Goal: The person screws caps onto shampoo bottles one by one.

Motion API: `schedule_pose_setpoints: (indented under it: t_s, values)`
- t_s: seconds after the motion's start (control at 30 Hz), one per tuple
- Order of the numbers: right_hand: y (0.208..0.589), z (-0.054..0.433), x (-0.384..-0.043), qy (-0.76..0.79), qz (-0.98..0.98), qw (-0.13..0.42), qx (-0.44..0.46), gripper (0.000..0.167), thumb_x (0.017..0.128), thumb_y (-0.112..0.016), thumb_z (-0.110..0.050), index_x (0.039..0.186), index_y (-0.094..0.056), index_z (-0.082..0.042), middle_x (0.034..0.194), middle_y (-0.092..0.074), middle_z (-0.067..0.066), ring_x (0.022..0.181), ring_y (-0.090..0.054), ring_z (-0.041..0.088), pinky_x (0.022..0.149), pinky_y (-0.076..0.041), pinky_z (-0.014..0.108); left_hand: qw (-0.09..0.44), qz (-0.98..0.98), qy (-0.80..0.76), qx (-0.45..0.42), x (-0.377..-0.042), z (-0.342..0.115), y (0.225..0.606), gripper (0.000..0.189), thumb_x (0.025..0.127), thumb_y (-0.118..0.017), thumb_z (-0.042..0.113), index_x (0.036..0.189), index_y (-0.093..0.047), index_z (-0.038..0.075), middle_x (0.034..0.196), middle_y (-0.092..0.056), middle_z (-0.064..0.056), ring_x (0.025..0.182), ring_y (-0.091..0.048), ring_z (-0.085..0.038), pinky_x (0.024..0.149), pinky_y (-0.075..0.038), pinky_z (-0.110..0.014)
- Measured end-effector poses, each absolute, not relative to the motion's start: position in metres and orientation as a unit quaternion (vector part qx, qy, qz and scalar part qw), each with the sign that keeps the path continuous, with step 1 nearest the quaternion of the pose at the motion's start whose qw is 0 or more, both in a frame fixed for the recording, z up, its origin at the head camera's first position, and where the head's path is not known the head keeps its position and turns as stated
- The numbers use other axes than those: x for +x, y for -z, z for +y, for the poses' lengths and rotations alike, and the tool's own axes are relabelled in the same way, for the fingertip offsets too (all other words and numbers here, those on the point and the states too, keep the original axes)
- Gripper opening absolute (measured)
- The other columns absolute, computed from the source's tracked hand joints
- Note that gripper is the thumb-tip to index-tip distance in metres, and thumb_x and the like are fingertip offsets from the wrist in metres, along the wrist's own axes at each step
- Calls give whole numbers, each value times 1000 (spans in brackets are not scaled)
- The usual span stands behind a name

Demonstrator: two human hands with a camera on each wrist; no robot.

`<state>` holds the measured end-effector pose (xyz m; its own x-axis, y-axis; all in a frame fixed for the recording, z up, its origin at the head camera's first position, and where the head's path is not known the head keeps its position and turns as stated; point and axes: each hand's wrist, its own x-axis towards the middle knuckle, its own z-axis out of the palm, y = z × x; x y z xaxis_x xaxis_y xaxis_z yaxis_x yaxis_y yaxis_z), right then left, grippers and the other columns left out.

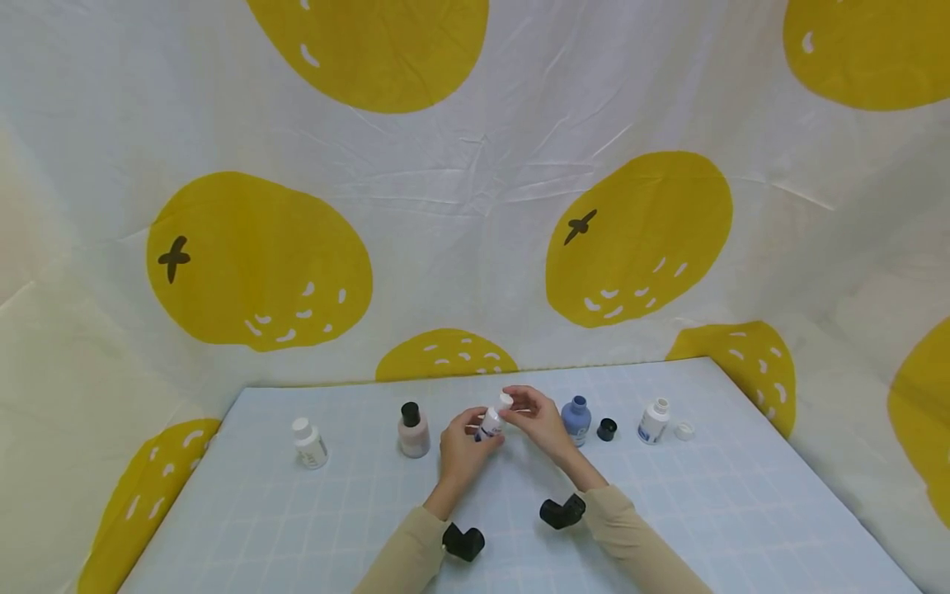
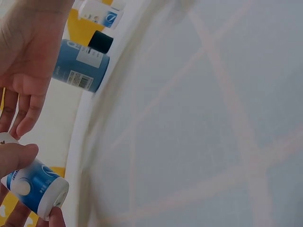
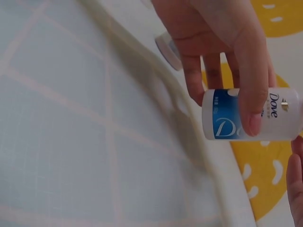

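Observation:
My left hand (image 1: pixel 463 450) grips a small white and blue Dove bottle (image 1: pixel 490 424), held tilted above the table; its label (image 3: pixel 226 116) faces the right wrist camera. With its fingertips my right hand (image 1: pixel 538 421) pinches a white cap (image 1: pixel 506 400) at the bottle's upper end. Whether the cap still touches the bottle's neck I cannot tell. In the left wrist view the left thumb lies across the bottle (image 2: pixel 35 187), while the right hand (image 2: pixel 31 56) reaches in from above. Only part of the right hand (image 3: pixel 296 184) shows at the right wrist view's edge.
Left of the hands stand a white capped bottle (image 1: pixel 310 444) and a pinkish bottle (image 1: pixel 413 435) with a black cap. To the right are an uncapped blue bottle (image 1: pixel 576 419), a loose black cap (image 1: pixel 607 429), an uncapped white bottle (image 1: pixel 653 421) and a loose white cap (image 1: pixel 684 431).

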<state>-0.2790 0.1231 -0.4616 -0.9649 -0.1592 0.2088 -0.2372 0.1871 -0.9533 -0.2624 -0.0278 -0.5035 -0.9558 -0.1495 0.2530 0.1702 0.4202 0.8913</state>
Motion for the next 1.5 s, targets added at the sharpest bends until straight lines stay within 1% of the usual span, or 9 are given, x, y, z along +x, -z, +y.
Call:
schedule_pose_setpoints:
  t_s: [0.1,0.23,0.33,0.5,0.67,0.8,1.17,1.4,1.5]
  values:
    - [463,122,-279,-624,-771,39,120,36,85,-70,-3,118,-60,5,110,-63,22,97,-61,23,81,-51,18,144,-829,540,-1,-261,-26,503,40,72,-84,15,109,-68,13,103,-69,-6,89,-60,-19,82,-50,-38]
    - [473,120,-286,-616,-781,49,89,35,84,-73,-9,116,-62,-1,108,-64,17,93,-58,16,81,-49,16,138,-831,539,3,-260,-24,503,40,72,-84,17,109,-68,13,103,-68,-6,90,-60,-19,83,-50,-38]
    - [477,118,-287,-607,-789,57,75,34,84,-73,-15,115,-64,-4,109,-65,13,92,-57,13,83,-50,21,136,-832,538,5,-259,-22,503,40,73,-84,18,110,-68,14,103,-68,-6,90,-60,-19,83,-50,-38]
    - [479,118,-290,-612,-784,54,89,38,86,-72,-16,119,-61,-4,119,-63,14,104,-59,24,91,-52,31,137,-831,539,4,-259,-21,503,42,73,-83,17,111,-68,12,102,-68,-6,89,-60,-19,83,-49,-39]
    - [478,123,-290,-633,-757,35,156,40,90,-65,-8,127,-55,2,130,-58,21,120,-54,36,99,-48,34,138,-829,542,2,-261,-23,502,40,73,-83,16,110,-68,13,101,-68,-6,89,-60,-18,82,-49,-38]
    - [479,127,-288,-635,-746,19,201,41,93,-58,-2,132,-50,6,134,-54,26,124,-51,40,102,-46,35,142,-824,548,-1,-261,-25,502,39,73,-83,14,109,-68,13,101,-69,-6,88,-60,-19,81,-49,-38]
    - [478,129,-287,-632,-752,14,188,43,90,-64,-4,131,-53,2,130,-58,23,120,-55,36,97,-49,27,144,-824,548,-1,-260,-26,502,39,71,-84,15,107,-69,14,102,-69,-5,88,-60,-19,81,-48,-38]
    - [448,125,-268,-612,-775,-1,154,44,88,-65,-3,129,-53,5,129,-58,25,115,-57,36,92,-51,26,144,-827,544,8,-259,-24,504,39,71,-84,14,107,-69,14,100,-69,-5,87,-59,-18,79,-48,-36]
    - [446,124,-266,-604,-784,3,140,44,87,-68,-6,128,-55,3,124,-61,22,110,-60,33,91,-52,27,144,-826,545,13,-258,-23,504,39,71,-85,13,106,-69,13,100,-69,-6,86,-58,-19,79,-47,-36]
